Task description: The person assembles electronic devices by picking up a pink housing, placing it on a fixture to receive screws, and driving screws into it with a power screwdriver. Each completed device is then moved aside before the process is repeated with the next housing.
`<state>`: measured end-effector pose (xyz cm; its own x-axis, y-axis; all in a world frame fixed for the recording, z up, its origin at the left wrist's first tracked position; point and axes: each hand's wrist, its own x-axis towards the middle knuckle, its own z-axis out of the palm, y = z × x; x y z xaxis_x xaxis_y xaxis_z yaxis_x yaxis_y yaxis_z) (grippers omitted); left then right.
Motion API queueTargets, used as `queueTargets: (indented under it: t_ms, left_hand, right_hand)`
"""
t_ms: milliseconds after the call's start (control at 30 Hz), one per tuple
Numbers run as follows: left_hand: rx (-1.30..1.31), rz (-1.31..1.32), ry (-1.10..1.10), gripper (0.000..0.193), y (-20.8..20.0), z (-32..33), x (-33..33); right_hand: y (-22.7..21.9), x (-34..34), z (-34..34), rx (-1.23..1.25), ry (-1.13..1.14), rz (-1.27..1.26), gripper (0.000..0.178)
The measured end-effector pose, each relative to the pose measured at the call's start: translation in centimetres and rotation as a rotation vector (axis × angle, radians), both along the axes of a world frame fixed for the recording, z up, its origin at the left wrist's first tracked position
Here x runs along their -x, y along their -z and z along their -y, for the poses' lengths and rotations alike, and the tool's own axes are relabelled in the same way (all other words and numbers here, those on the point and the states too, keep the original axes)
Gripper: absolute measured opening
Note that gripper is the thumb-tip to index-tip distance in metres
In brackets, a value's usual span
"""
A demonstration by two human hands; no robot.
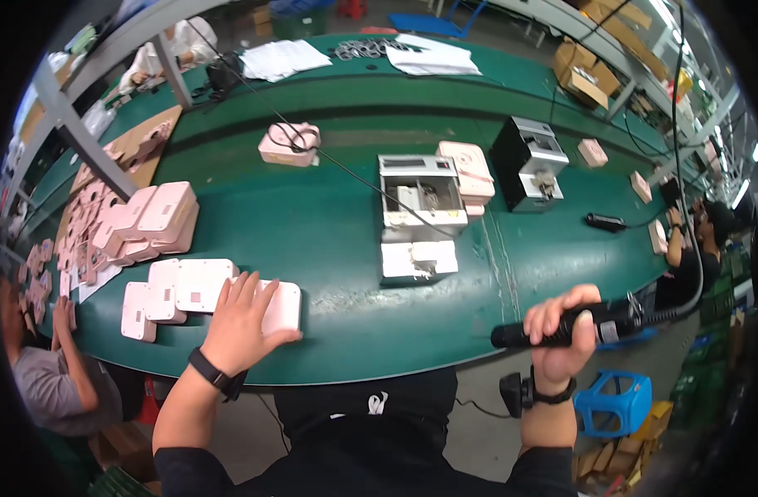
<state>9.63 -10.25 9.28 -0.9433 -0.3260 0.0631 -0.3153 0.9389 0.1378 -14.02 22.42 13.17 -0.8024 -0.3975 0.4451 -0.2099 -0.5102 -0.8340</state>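
In the head view, the left hand (245, 323) lies spread in the lower left centre, fingers slightly apart and thumb out, on top of a pale pink case (284, 311) — the right-hand end of a row of similar cases (198, 286). Small square patches of dark marks show on their faces (vents or print, I cannot tell which). In the lower right, the right hand (565, 327) is closed around a black cylindrical power tool (623, 315) with a cord at its right end. A pale label (609, 333) sits on the tool's body; any writing on it is too small to read.

More pink cases (165, 217) are piled at the left, beside many flat pink parts (89, 236). In the centre of the green table (337, 356) stands a grey-and-silver machine (420, 195), with pink cases (468, 170) just beside it. A black-and-silver machine (528, 166) stands farther right, and a black handheld tool (604, 222) lies near the right edge. Across the top of the frame are white sheets (283, 60) and dark rings (366, 50) — I cannot make out any lettering on the sheets. A blue stool (615, 402) stands at lower right
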Motion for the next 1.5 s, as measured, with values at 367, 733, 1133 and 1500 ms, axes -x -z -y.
queueTargets:
  t_ms: [367,733,1133,1500]
  left_hand:
    - [-0.272,-0.059,0.125,0.090,3.2,-7.4,2.2]
    - [-0.491,-0.146,0.163,0.087,4.8,-5.1,0.9]
    - [-0.581,-0.331,0.211,0.078,7.4,-8.3,5.5]
    - [-0.625,-0.338,0.190,0.080,7.7,-8.6,5.4]
  right_hand:
    - [-1.1,3.0,10.9,0.034,-0.057,-0.097,0.018]
    - [-0.6,4.4,13.5,-0.099,-0.083,-0.123,0.015]
    - [1.1,1.4,10.0,-0.118,-0.196,-0.032,0.024]
    - [3.6,1.7,11.1,-0.125,-0.184,-0.005,0.023]
